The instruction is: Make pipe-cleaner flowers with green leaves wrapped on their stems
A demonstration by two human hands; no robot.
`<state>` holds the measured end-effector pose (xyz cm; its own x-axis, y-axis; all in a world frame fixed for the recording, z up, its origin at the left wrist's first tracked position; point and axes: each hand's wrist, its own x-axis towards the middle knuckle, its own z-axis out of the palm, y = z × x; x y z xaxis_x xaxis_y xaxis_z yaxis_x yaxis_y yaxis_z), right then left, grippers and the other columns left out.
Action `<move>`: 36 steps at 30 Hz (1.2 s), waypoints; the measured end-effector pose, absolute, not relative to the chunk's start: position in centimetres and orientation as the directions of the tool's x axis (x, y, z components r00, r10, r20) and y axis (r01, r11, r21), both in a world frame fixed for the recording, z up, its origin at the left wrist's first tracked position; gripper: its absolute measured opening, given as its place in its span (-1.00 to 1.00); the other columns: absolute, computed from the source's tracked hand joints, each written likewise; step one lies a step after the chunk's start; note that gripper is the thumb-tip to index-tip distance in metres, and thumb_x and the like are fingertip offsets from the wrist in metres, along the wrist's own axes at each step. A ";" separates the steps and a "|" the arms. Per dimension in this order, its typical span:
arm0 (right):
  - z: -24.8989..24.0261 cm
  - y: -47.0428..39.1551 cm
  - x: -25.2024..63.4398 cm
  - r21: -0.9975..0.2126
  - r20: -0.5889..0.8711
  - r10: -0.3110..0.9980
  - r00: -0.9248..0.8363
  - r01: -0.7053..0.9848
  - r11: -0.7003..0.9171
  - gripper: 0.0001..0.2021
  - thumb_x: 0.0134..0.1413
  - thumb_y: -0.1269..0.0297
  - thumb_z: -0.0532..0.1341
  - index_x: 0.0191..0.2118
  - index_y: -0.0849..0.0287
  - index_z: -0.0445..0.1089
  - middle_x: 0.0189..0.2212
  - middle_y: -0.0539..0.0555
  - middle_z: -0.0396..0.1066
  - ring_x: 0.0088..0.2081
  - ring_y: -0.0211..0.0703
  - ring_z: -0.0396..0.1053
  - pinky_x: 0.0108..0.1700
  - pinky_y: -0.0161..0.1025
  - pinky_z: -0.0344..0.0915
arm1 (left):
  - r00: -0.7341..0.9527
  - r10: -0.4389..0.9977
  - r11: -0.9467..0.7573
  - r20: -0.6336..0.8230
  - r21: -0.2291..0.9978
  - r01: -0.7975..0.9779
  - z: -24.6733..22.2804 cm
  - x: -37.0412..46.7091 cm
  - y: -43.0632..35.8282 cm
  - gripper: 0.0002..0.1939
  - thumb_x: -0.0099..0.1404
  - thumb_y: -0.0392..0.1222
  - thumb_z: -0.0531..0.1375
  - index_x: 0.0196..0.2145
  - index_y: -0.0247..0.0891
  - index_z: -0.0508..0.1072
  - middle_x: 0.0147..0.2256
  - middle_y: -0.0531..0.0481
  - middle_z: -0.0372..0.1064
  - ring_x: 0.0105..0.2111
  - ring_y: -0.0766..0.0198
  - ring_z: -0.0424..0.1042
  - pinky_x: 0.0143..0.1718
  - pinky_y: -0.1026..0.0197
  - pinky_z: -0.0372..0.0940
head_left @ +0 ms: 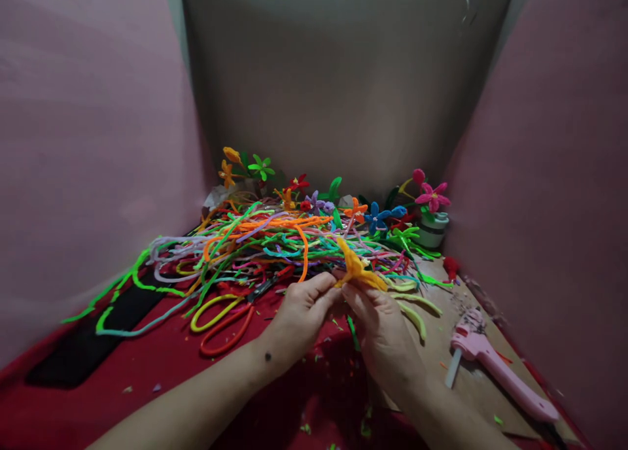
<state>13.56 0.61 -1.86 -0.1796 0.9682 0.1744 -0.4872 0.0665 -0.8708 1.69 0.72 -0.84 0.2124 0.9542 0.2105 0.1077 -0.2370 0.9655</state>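
Note:
An orange-yellow pipe-cleaner flower (357, 268) with pointed petals is held up between my two hands, above the front of the table. My left hand (307, 306) pinches it from the left, thumb and fingertips pressed together. From the right, my right hand (380, 322) closes its fingers on the flower's base. The stem end and the fingertips' exact hold are hidden behind the hands. Pale yellow pipe-cleaner petals (416, 320) lie on the board just right of my right hand. Left of my left hand rest scissors (251, 299) with one yellow and one red handle loop.
A big heap of coloured pipe cleaners (265, 241) spreads across the table (181, 398). Finished flowers stand behind it, with a pink flower (432, 196) in a small pot (434, 230). A pink glue gun (500, 365) lies on a brown board (432, 378). A black strip (118, 326) lies left.

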 end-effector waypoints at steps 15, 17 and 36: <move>-2.3 0.5 14.0 -0.792 0.139 0.980 -0.139 -0.609 0.026 -0.92 -0.12 0.28 0.30 -0.50 0.15 0.46 -0.61 -0.06 0.36 -0.53 -0.28 0.25 -0.37 -0.32 0.22 | 0.569 0.822 0.208 -0.032 0.946 -0.248 -1.6 1.3 0.9 -0.78 0.26 -0.09 0.05 -0.41 -0.29 0.33 -0.70 0.21 0.05 -0.80 0.53 -0.14 -0.75 0.41 -0.06; -2.1 0.5 13.9 -0.827 0.139 0.982 -0.131 -0.561 0.042 -0.88 -0.07 0.23 0.26 -0.49 0.16 0.47 -0.58 -0.04 0.38 -0.50 -0.23 0.28 -0.36 -0.28 0.23 | 0.378 0.920 -0.120 0.100 0.992 0.029 -1.7 1.5 0.7 -0.79 0.25 -0.09 0.07 -0.42 -0.28 0.35 -0.62 0.13 0.16 -0.70 0.47 0.06 -0.66 0.38 0.01; -2.5 0.8 14.0 -0.854 0.174 0.977 -0.125 -0.513 0.086 -0.82 -0.04 0.26 0.26 -0.25 0.10 0.50 -0.35 0.01 0.48 -0.29 -0.19 0.35 -0.11 -0.22 0.24 | 0.409 0.911 0.203 -0.055 0.923 -0.328 -0.7 1.7 0.2 -0.72 0.22 -0.09 0.10 -0.56 -0.27 0.21 -0.73 0.23 0.02 -0.80 0.54 -0.15 -0.78 0.41 -0.09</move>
